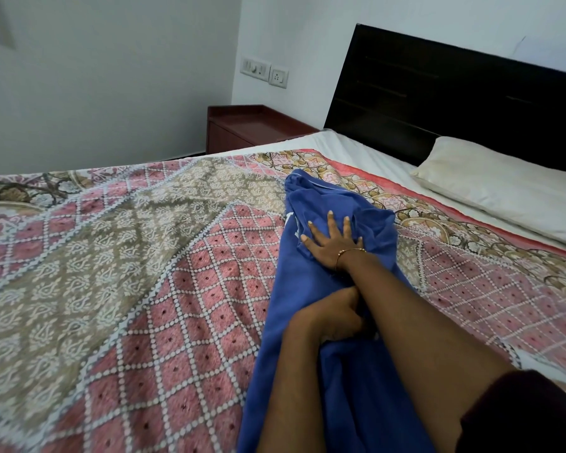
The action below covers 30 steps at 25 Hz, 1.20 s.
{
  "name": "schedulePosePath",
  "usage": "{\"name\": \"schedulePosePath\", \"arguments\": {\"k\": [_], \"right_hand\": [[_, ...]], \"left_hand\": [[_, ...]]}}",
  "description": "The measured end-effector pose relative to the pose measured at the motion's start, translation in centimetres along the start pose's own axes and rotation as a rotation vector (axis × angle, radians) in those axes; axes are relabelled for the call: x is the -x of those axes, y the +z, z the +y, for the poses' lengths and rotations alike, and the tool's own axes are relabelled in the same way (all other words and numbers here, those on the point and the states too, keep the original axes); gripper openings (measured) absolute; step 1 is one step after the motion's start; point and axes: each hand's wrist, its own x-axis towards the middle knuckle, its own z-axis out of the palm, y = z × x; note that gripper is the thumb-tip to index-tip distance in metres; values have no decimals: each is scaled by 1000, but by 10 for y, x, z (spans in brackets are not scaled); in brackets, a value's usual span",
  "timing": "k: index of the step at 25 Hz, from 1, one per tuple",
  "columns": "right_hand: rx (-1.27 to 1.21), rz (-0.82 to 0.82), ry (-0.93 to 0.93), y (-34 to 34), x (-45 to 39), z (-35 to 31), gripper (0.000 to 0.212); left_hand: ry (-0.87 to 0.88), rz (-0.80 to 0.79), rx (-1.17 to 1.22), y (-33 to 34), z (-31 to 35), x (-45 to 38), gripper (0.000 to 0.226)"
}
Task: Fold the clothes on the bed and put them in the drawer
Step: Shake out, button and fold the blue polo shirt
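Nearest me: my right arm in a dark sleeve (520, 416) is crossing over my left forearm, and under both the blue garment (347, 387) is running away from me in a long strip on the patterned bedspread (128, 256). My right hand (332, 241) is lying flat on the bunched far end of the cloth, fingers (329, 223) spread wide and straight, pressing rather than gripping; a thin bangle is sitting at that wrist. My left hand (337, 317) is curling into the fabric nearer me, fingers partly hidden beneath the right arm, so I am reading it as gathering a fold of the cloth, though the exact pinch is not showing. The garment is looking soft, limp and light: it is rumpling at the far end and draping with no stiffness, so I am judging it will slide and sag if lifted from one point. Best hold is probably at the edges or seams, two points well apart, smoothing flat first. A white pillow (504, 178) is lying by the dark headboard (438, 93); a red-brown bedside cabinet (249, 125) is standing beyond the bed, perhaps holding the drawer.
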Motion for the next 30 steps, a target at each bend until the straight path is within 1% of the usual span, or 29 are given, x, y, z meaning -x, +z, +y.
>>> {"name": "schedulePosePath", "arguments": {"k": [2,3,5,6,7,8,10,12,13,15,16,18,19,20,22,23,25,26,27,30], "right_hand": [[-43,-53,-35,-6,7,-3,60],[-141,-77,-37,-10,16,-2,60],[-458,-76,22,-12,27,5,65],[-566,-58,39,-12,39,10,64],[-620,-32,40,-8,51,14,61],[-660,4,51,-3,64,18,57],[-741,125,105,12,94,24,47],[-851,259,168,32,127,23,29],[-871,292,196,41,144,20,23],[-857,254,217,55,178,8,20],[-844,219,208,59,193,0,20],[-845,188,182,60,219,-12,26],[-835,185,185,61,227,-17,27],[-806,177,191,62,235,-21,31],[-754,105,215,65,246,-26,42],[-788,62,237,67,252,-26,41],[-1016,-34,265,67,264,-26,34],[-1134,-50,282,68,273,-25,32],[-1194,-66,289,68,283,-24,31],[-1213,-175,310,72,312,-23,33]], "left_hand": [[51,-13,-25,-1,-3,1,62],[76,-9,-47,0,-1,2,62],[69,70,-83,2,-1,4,56],[58,129,-111,3,2,7,51],[50,188,-177,2,4,11,44],[48,237,-281,2,9,16,35],[39,293,-477,-2,22,33,22],[-19,355,-553,-6,33,53,17],[-47,386,-561,-7,37,65,18],[-68,415,-567,-5,42,88,20],[-73,413,-579,-2,41,99,22],[-101,359,-649,6,45,121,29],[-122,310,-710,10,48,130,35],[-145,251,-774,14,50,138,46],[-221,134,-881,21,52,151,64],[-260,86,-919,25,54,157,65],[-321,24,-959,30,57,165,51],[-334,6,-966,33,59,169,48],[-348,-3,-971,35,60,172,50],[-411,-55,-992,40,58,175,65]]}}
